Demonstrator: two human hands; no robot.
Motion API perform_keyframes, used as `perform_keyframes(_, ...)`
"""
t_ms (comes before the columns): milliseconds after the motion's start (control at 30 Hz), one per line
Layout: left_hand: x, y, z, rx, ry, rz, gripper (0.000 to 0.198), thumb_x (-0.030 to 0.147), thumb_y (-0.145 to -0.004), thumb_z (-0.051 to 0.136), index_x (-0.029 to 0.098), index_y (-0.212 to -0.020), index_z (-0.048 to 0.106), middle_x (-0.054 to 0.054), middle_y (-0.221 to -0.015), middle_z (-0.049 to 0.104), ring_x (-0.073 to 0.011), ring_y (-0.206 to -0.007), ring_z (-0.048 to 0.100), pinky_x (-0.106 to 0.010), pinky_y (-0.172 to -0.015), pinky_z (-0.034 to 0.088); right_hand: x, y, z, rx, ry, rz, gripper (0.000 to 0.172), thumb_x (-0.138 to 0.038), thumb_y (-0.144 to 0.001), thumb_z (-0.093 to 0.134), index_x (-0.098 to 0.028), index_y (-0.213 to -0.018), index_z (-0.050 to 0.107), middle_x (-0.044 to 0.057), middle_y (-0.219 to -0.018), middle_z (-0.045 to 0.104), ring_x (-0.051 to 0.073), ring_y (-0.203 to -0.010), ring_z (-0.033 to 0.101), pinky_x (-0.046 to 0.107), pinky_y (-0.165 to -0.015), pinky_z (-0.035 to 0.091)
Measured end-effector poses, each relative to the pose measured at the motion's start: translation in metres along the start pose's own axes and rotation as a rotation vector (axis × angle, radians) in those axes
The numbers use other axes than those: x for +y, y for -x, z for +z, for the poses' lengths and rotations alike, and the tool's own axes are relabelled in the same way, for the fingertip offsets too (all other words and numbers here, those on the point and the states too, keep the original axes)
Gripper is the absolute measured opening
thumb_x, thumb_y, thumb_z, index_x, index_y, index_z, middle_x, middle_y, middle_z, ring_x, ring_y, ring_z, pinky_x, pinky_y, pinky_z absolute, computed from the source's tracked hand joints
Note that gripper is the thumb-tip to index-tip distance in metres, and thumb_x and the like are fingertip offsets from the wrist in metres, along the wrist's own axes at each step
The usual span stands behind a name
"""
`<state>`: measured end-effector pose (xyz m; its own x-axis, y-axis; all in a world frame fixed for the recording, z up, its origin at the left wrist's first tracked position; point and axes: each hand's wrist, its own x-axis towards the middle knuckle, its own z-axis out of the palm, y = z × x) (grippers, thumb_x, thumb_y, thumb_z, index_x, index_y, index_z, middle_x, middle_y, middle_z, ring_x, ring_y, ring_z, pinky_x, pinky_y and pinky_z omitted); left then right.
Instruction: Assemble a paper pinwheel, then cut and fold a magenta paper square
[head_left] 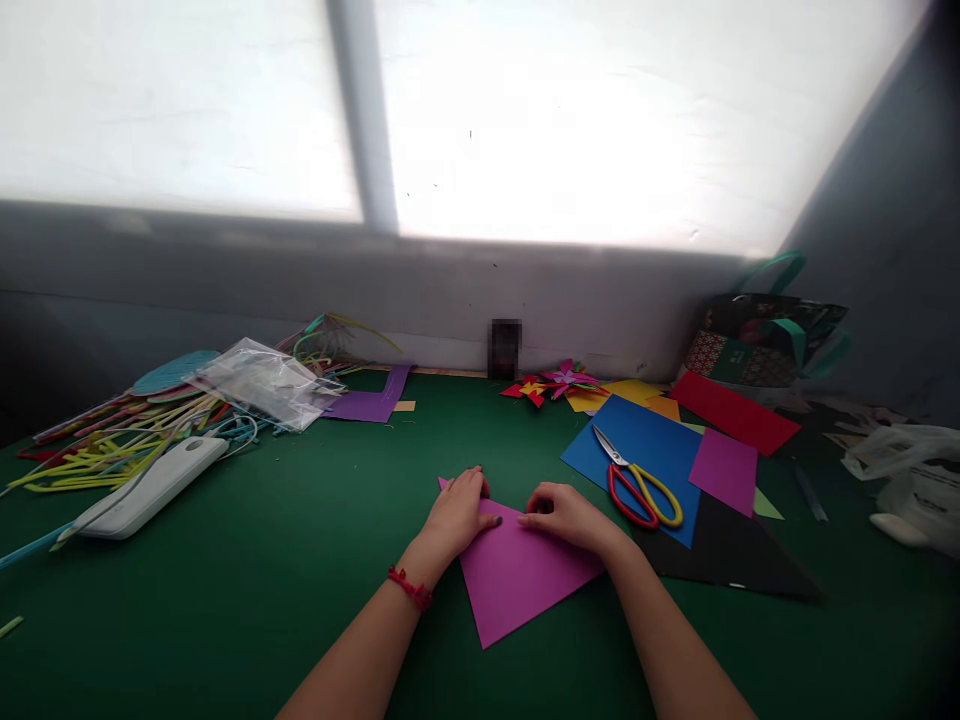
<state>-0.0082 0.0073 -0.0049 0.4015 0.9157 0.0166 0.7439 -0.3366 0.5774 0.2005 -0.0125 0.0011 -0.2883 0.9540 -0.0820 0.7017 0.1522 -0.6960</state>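
Note:
A magenta sheet of paper [517,580] lies on the green table [247,590] right in front of me, folded into a triangular shape. My left hand [459,510] presses down on its upper left part with the fingers curled together. My right hand [566,515] rests on its upper right edge, fingers bent and pinching at the fold. A red string bracelet [410,588] sits on my left wrist. Neither hand lifts the sheet off the table.
Red-and-yellow scissors [637,485] lie on a blue sheet [637,440], beside purple [724,470], black [727,555] and red [733,412] sheets. Paper flowers [559,382] sit at the back. Left: coloured strips [112,450], a plastic bag [262,385], a white device [150,490]. A gift bag [765,345] stands right.

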Motion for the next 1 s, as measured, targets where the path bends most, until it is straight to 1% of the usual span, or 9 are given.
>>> perform_keyframes(167, 0.012, 0.007, -0.008, -0.023, -0.099, -0.052, 0.023, 0.028, -0.066, 0.066, 0.019, -0.081, 0.05, -0.015, -0.126, 0.048, -0.0293, -0.122, 0.039, -0.044, -0.095, 0.031, -0.002, 0.001, 0.001, -0.017, 0.102, -0.036, 0.03, -0.05, -0.066, 0.063, -0.021, -0.066, 0.06, 0.002, -0.079, 0.06, 0.015, -0.069, 0.054, 0.024, -0.057, 0.039)
perform_keyframes(300, 0.013, 0.006, -0.008, -0.034, -0.152, -0.046, 0.022, 0.031, -0.064, 0.066, 0.019, -0.077, 0.053, -0.009, -0.102, 0.058, -0.0284, -0.096, 0.055, -0.042, -0.085, 0.039, -0.001, 0.001, 0.0, -0.116, 0.061, -0.026, 0.028, -0.049, -0.069, 0.061, -0.021, -0.071, 0.061, 0.0, -0.072, 0.06, 0.014, -0.065, 0.053, 0.023, -0.054, 0.036)
perform_keyframes(367, 0.01, 0.003, -0.007, 0.016, -0.108, -0.041, 0.012, 0.03, -0.072, 0.058, 0.019, -0.078, 0.055, -0.007, -0.093, 0.06, -0.0252, -0.09, 0.057, -0.043, -0.089, 0.035, -0.001, 0.002, -0.001, -0.139, 0.032, -0.025, 0.027, -0.048, -0.069, 0.062, -0.02, -0.07, 0.061, -0.001, -0.068, 0.058, 0.013, -0.062, 0.051, 0.022, -0.052, 0.034)
perform_keyframes(500, 0.001, -0.004, -0.017, 0.348, 0.22, -0.12, 0.025, 0.025, -0.087, 0.033, 0.021, -0.1, 0.054, -0.008, -0.106, 0.058, -0.0225, -0.103, 0.053, -0.041, -0.095, 0.033, 0.004, 0.002, -0.009, -0.08, -0.152, -0.003, 0.03, -0.048, -0.071, 0.06, -0.018, -0.07, 0.059, -0.003, -0.061, 0.051, 0.011, -0.058, 0.045, 0.021, -0.051, 0.031)
perform_keyframes(567, -0.005, -0.007, -0.026, 0.606, 0.382, -0.172, 0.028, 0.026, -0.088, 0.032, 0.023, -0.109, 0.049, -0.009, -0.121, 0.049, -0.0224, -0.115, 0.044, -0.037, -0.094, 0.036, 0.01, 0.0, -0.014, 0.051, -0.33, 0.038, 0.032, -0.05, -0.071, 0.059, -0.018, -0.069, 0.056, -0.003, -0.061, 0.05, 0.01, -0.057, 0.044, 0.021, -0.049, 0.032)
perform_keyframes(633, -0.011, -0.011, -0.034, 0.769, 0.508, -0.242, 0.026, 0.028, -0.088, 0.035, 0.023, -0.111, 0.048, -0.009, -0.127, 0.043, -0.0225, -0.122, 0.038, -0.036, -0.097, 0.034, 0.017, -0.003, -0.018, 0.254, -0.579, 0.093, 0.035, -0.052, -0.068, 0.061, -0.018, -0.07, 0.052, -0.005, -0.058, 0.047, 0.008, -0.051, 0.042, 0.02, -0.044, 0.03)
perform_keyframes(700, -0.016, -0.014, -0.036, 0.737, 0.698, -0.333, 0.026, 0.03, -0.088, 0.038, 0.023, -0.111, 0.046, -0.008, -0.128, 0.042, -0.0216, -0.122, 0.037, -0.035, -0.099, 0.033, 0.022, -0.007, -0.018, 0.431, -0.789, 0.127, 0.037, -0.054, -0.067, 0.061, -0.021, -0.073, 0.045, -0.008, -0.054, 0.042, 0.006, -0.041, 0.036, 0.018, -0.036, 0.024)
perform_keyframes(833, -0.017, -0.018, -0.023, 0.465, 0.992, -0.452, 0.026, 0.032, -0.088, 0.039, 0.018, -0.108, 0.048, -0.013, -0.127, 0.046, -0.0229, -0.119, 0.043, -0.035, -0.094, 0.039, 0.02, -0.017, -0.009, 0.613, -0.931, 0.105, 0.042, -0.055, -0.068, 0.059, -0.024, -0.077, 0.033, -0.009, -0.06, 0.047, 0.006, -0.038, 0.041, 0.017, -0.033, 0.023)
perform_keyframes(1000, -0.003, -0.019, -0.008, 0.208, 1.155, -0.374, 0.042, 0.049, -0.083, 0.046, 0.016, -0.107, 0.052, -0.015, -0.124, 0.051, -0.0238, -0.108, 0.055, -0.03, -0.083, 0.046, -0.002, -0.026, 0.015, 0.704, -1.098, 0.037, 0.043, -0.05, -0.064, 0.067, -0.023, -0.078, 0.038, -0.005, -0.064, 0.057, 0.007, -0.039, 0.048, 0.018, -0.031, 0.028)
